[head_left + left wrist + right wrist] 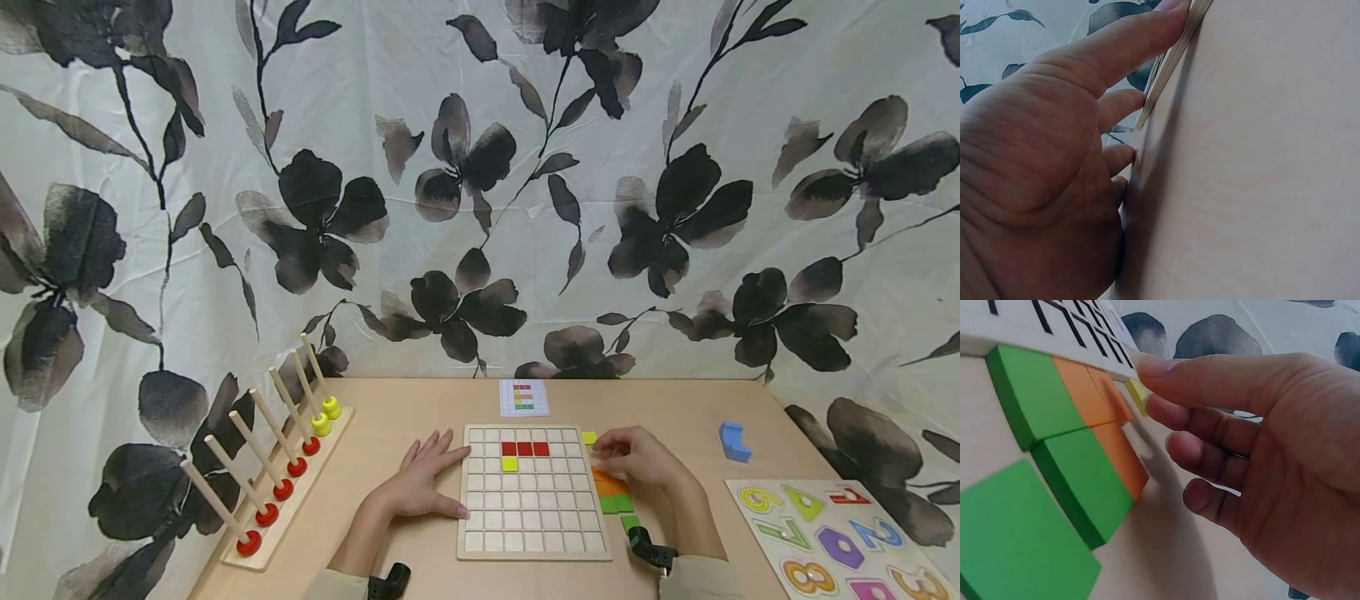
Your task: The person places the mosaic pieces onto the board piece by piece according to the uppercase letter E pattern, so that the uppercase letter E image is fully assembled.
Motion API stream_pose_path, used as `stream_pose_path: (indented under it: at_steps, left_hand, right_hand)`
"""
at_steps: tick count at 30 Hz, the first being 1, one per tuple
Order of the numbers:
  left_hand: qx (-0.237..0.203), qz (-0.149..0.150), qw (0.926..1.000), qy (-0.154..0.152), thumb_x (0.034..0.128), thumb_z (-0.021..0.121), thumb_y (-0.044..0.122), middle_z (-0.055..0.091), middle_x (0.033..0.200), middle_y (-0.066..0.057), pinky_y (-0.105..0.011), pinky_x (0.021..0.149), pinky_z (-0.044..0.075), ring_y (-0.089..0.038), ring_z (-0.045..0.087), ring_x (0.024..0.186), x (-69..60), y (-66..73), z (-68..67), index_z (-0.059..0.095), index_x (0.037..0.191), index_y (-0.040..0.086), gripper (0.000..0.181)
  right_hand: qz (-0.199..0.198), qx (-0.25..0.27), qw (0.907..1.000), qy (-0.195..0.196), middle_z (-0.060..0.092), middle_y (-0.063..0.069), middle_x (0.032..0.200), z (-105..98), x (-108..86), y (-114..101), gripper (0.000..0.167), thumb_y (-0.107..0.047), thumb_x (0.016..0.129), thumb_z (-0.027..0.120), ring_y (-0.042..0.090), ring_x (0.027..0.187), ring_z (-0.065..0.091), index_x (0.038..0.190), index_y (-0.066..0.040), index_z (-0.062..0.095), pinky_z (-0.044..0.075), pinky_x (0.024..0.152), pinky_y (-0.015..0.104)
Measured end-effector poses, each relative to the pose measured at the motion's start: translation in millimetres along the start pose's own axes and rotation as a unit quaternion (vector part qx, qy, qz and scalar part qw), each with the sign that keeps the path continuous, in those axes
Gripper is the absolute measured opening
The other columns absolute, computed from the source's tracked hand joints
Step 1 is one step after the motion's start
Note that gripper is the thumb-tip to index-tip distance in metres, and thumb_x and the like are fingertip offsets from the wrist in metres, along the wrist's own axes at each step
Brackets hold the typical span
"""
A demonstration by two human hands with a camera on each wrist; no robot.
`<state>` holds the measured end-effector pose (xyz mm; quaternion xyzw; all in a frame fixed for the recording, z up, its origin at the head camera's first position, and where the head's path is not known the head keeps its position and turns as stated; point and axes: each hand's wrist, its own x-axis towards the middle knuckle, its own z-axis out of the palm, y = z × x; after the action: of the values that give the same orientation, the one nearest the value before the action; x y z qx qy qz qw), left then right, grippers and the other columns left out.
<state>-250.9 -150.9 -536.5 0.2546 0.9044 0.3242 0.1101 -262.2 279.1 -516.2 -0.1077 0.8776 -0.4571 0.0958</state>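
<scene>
A wooden grid board (pixel 534 552) lies flat, bearing three red tiles (pixel 526 449) in a row and one yellow tile (pixel 510 464) under the leftmost. My left hand (pixel 423 483) (pixel 1041 150) touches the board's left edge with thumb and fingertips, fingers spread. At the right edge, my right hand (pixel 641 457) (pixel 1310 437) hovers with bent fingers and thumb apart, nothing visible between them. Close to its fingertips lies a loose yellow tile (pixel 588 437) (pixel 1137 395). Orange tiles (pixel 1121 459) and green tiles (pixel 1082 481) lie beside the board, nearer me.
A pattern card (pixel 524 411) lies beyond the board. On the left stands a wooden peg rack (pixel 258 554) with red and yellow rings. To the right are a blue piece (pixel 734 442) and a number-and-shape puzzle sheet (pixel 810 525). Flowered cloth (pixel 465 67) hangs behind the table.
</scene>
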Motion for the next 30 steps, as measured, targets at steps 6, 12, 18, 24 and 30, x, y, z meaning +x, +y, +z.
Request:
stream_pose_path:
  at_steps: [6, 12, 18, 24, 30]
  left_hand:
    - [-0.002, 0.002, 1.0, 0.001, 0.0721, 0.089, 0.058, 0.016, 0.173, -0.022, -0.067, 0.127, -0.004, -0.044, 0.004, 0.162, -1.1, 1.2, -0.4, 0.046, 0.158, 0.02, 0.103]
    - [-0.004, 0.0, 1.0, 0.001, 0.0721, 0.089, 0.058, 0.015, 0.173, -0.022, -0.067, 0.127, -0.004, -0.044, 0.003, 0.162, -0.6, 1.0, -0.4, 0.046, 0.158, 0.02, 0.103]
    - [-0.006, 0.0, 1.0, -0.001, 0.0723, 0.089, 0.057, 0.015, 0.173, -0.022, -0.067, 0.127, -0.005, -0.043, 0.003, 0.162, -0.6, 1.0, -0.4, 0.046, 0.158, 0.02, 0.103]
    - [-0.009, -0.003, 1.0, -0.001, 0.0719, 0.089, 0.057, 0.015, 0.173, -0.021, -0.067, 0.127, -0.005, -0.043, 0.002, 0.162, -0.5, 0.6, -0.1, 0.046, 0.158, 0.02, 0.103]
    - [0.003, -0.002, 1.0, 0.001, 0.0718, 0.089, 0.059, 0.016, 0.173, -0.021, -0.066, 0.127, -0.003, -0.042, 0.004, 0.162, -0.1, -0.6, 0.6, 0.047, 0.158, 0.022, 0.103]
  right_hand:
    - [0.012, 0.005, 0.9998, -0.018, 0.071, 0.008, 0.098, 1.1, -2.7, 1.6, 0.021, -0.01, 0.088, 0.082, 0.022, 0.091, 0.056, 0.108, -0.005, 0.076, 0.048, 0.074, 0.023]
    - [-0.001, -0.008, 0.9994, -0.034, 0.071, 0.008, 0.098, 1.4, -2.9, 3.3, 0.017, -0.009, 0.089, 0.08, 0.02, 0.089, 0.055, 0.105, -0.005, 0.077, 0.048, 0.072, 0.022]
    - [0.015, -0.018, 0.9992, -0.033, 0.071, 0.005, 0.099, 2.6, -3.5, 3.1, 0.014, -0.007, 0.088, 0.081, 0.022, 0.09, 0.055, 0.102, -0.007, 0.078, 0.048, 0.072, 0.023]
    - [0.019, -0.018, 0.9992, -0.029, 0.071, 0.007, 0.101, 3.5, -5.6, 0.2, 0.016, -0.004, 0.087, 0.081, 0.022, 0.091, 0.055, 0.103, -0.006, 0.078, 0.049, 0.072, 0.023]
    - [0.033, -0.032, 0.9989, -0.013, 0.071, 0.004, 0.102, 4.0, -6.1, 0.9, 0.017, -0.007, 0.086, 0.083, 0.021, 0.093, 0.055, 0.102, -0.01, 0.079, 0.05, 0.074, 0.023]
